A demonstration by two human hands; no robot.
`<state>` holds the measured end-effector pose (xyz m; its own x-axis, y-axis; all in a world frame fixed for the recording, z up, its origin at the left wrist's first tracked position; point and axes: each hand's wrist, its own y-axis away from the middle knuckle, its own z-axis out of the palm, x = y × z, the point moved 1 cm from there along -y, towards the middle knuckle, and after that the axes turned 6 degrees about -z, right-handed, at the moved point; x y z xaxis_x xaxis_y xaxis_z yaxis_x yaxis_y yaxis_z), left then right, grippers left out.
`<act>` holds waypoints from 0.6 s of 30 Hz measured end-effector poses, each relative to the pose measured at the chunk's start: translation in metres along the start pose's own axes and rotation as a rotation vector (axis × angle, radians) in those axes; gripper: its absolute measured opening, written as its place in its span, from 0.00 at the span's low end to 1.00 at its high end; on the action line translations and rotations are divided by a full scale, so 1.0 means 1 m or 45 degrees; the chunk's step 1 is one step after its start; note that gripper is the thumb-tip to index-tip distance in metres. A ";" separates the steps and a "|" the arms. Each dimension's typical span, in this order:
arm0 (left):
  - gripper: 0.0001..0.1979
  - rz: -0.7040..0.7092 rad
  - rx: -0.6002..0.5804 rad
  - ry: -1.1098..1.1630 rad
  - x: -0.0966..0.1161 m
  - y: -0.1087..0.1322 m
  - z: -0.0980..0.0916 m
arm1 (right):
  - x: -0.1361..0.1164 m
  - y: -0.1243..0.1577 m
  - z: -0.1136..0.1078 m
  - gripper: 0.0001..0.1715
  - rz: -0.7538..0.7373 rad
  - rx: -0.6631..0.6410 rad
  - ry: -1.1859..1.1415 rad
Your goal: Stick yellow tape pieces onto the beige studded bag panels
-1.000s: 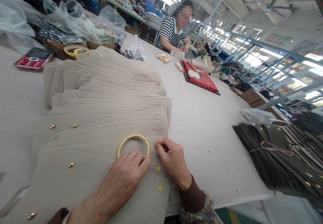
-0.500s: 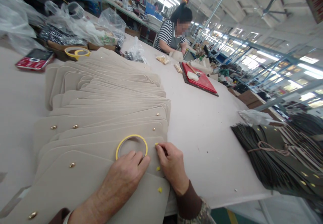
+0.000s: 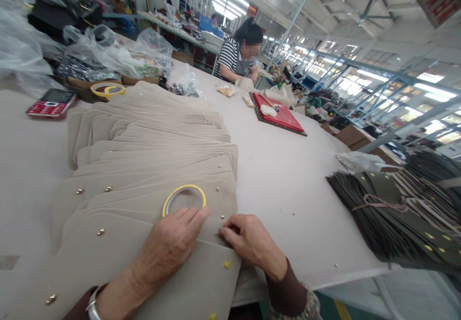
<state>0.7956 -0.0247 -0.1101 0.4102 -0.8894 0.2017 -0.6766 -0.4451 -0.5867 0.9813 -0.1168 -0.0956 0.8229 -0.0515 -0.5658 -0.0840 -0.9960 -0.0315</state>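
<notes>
My left hand (image 3: 167, 238) is closed around the lower edge of a roll of yellow tape (image 3: 203, 196), resting over overlapping beige panels (image 3: 122, 248). At the panels' right edge my right hand (image 3: 248, 238) has thumb and fingertips pinched together, low against a panel; what is between them is hidden. A small gold stud (image 3: 222, 217) shows just above those fingertips. Below the right hand, a small piece of yellow tape (image 3: 226, 264) sits on the front panel, with another yellow piece (image 3: 212, 316) at the bottom of the view. More gold studs (image 3: 101, 232) dot the panels' left side.
A red phone (image 3: 52, 104) and another tape roll (image 3: 108, 89) lie at the far left, near plastic bags (image 3: 104, 46). A red board (image 3: 279, 113) lies across the table. Tied dark panels (image 3: 378, 209) are at right. A co-worker (image 3: 237, 53) bends over the table's far end.
My right hand has shifted from one yellow tape piece toward the one nearer me. A bare gold stud now shows where the first piece was. The view has shifted slightly.
</notes>
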 end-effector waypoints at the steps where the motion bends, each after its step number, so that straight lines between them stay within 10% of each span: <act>1: 0.13 0.012 0.019 0.047 -0.001 0.001 0.001 | -0.001 0.003 -0.001 0.07 -0.001 0.045 -0.059; 6: 0.20 -0.009 0.102 0.123 -0.003 0.005 0.003 | -0.012 0.003 0.002 0.09 -0.263 0.432 -0.357; 18: 0.11 0.080 0.092 0.172 0.001 0.006 -0.002 | -0.025 -0.008 0.018 0.10 -0.730 0.567 -0.011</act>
<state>0.7902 -0.0282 -0.1119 0.2791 -0.9234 0.2636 -0.6505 -0.3837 -0.6554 0.9515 -0.1060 -0.0958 0.8021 0.4720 -0.3659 0.1368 -0.7416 -0.6568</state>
